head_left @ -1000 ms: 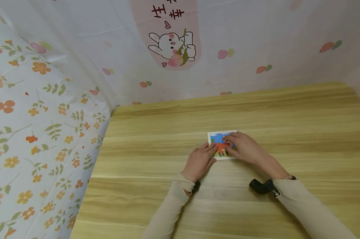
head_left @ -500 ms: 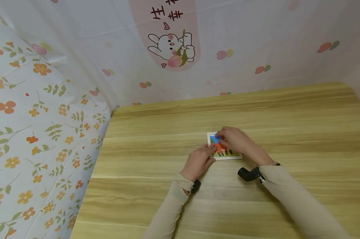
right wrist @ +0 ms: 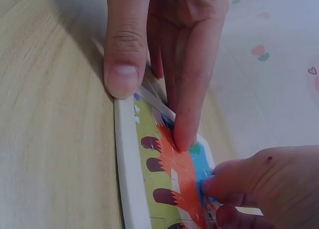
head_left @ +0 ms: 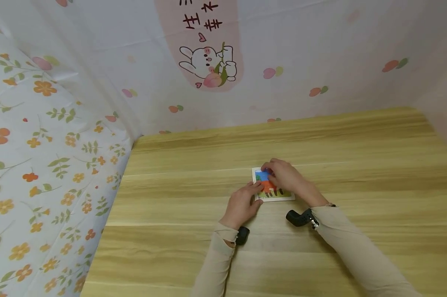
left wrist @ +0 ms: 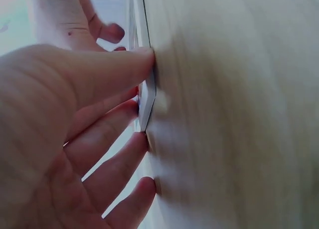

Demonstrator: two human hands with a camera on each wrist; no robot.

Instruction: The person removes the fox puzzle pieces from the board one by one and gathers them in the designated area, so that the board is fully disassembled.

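A small white-framed jigsaw puzzle (head_left: 277, 197) with an orange fox under blue sky lies flat on the table. Thin seams cross its picture in the right wrist view. My left hand (head_left: 239, 205) holds the near left corner, thumb (right wrist: 123, 82) against the white frame and one finger on the fox picture. The left wrist view shows that thumb (left wrist: 137, 62) at the frame's edge. My right hand (head_left: 288, 177) bends over the far part, its fingertips (right wrist: 212, 186) touching the blue area. Whether they pinch a piece there is hidden. The right hand covers the puzzle's upper right.
The wooden table (head_left: 179, 210) spreads around the puzzle. A white cloth (head_left: 312, 49) with a printed rabbit hangs behind it, and a flowered cloth (head_left: 49, 156) borders the left side. A black wrist camera mount (head_left: 299, 218) sticks out from the right wrist.
My right hand has shifted left across the puzzle, from the fox's head toward the blue sky, uncovering the lower right corner. The left hand stays at its corner.
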